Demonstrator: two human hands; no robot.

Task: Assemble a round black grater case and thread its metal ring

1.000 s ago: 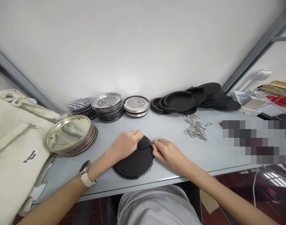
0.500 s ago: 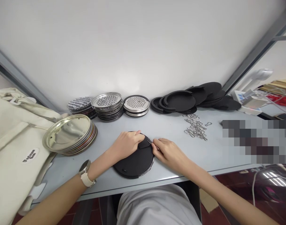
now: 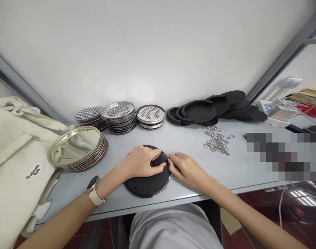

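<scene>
A round black disc (image 3: 147, 185) with a metal rim along its right edge lies on the table at the front. My left hand (image 3: 142, 160) rests on top of it, thumb and forefinger spread apart beside a small silver carabiner clip (image 3: 165, 156) at the disc's upper right edge. From the right, my right hand (image 3: 185, 167) pinches the outer end of that clip; its fingertips partly cover it. A heap of similar loose clips (image 3: 217, 141) lies to the right, behind my right hand.
Stacks of perforated metal discs (image 3: 118, 112) and black round covers (image 3: 199, 111) line the wall. Gold-coloured metal lids (image 3: 77, 147) are piled at left beside a cream cloth bag (image 3: 12, 166). A blurred-out patch covers the table's right end.
My left thumb and forefinger have opened out, the thumb now reaching toward the clip. My right hand stays in place, pinching at the disc's edge.
</scene>
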